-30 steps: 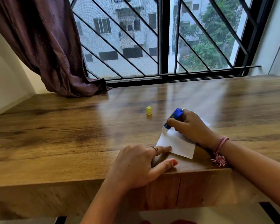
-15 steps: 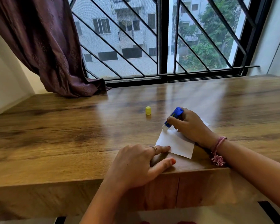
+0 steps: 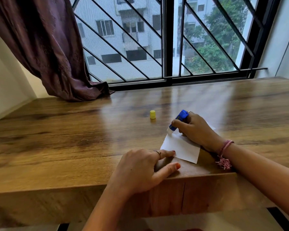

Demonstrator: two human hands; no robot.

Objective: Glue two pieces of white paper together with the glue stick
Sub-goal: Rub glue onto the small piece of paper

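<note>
A small white paper [image 3: 180, 147] lies near the front edge of the wooden table [image 3: 73, 139]. My right hand [image 3: 195, 129] grips a blue glue stick [image 3: 178, 120], tilted, with its white tip touching the paper's far left corner. My left hand [image 3: 140, 169] rests flat on the table, fingers spread, one fingertip pressing the paper's near left corner. A second white paper [image 3: 211, 126] shows only as a sliver behind my right hand. The yellow cap [image 3: 152, 114] stands upright on the table, left of the glue stick.
A purple curtain [image 3: 45, 47] hangs at the back left and bunches on the table. A barred window [image 3: 165, 39] runs along the table's far edge. The table's front edge lies just under my left hand.
The glue stick's tip has slid slightly along the paper's far left corner. My left hand keeps its place on the paper's near corner.
</note>
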